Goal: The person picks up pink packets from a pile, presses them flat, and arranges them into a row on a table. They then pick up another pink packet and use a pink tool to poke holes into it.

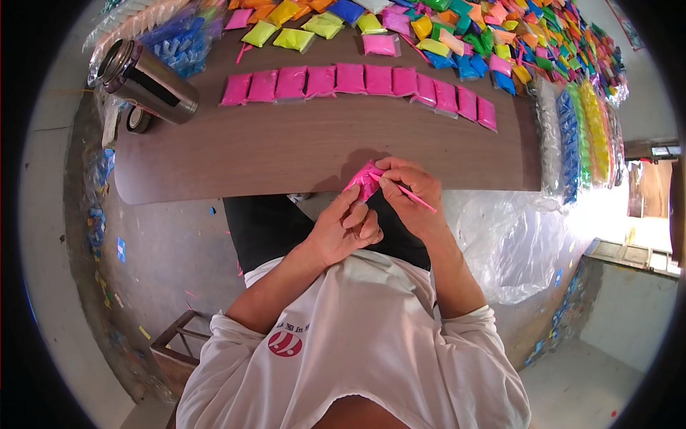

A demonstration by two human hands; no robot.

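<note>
Near the table's front edge, my left hand (347, 226) pinches a small pink packet (365, 180) between thumb and fingers. My right hand (414, 194) is closed on a thin pink stick (412, 196), whose upper end touches the packet; its lower end points down to the right. Both hands are close together, in front of my lap. Beyond them on the brown table (286, 154), several pink packets (350, 79) lie side by side in a curved row. Another pink packet (381, 45) lies behind the row, near yellow-green ones (294, 39).
A steel flask (153, 86) and its black cap (138, 119) stand at the table's left. A heap of coloured packets (493, 36) fills the back right. Strips of packets (572, 139) hang over the right edge. Clear plastic sheeting (507, 243) lies below right.
</note>
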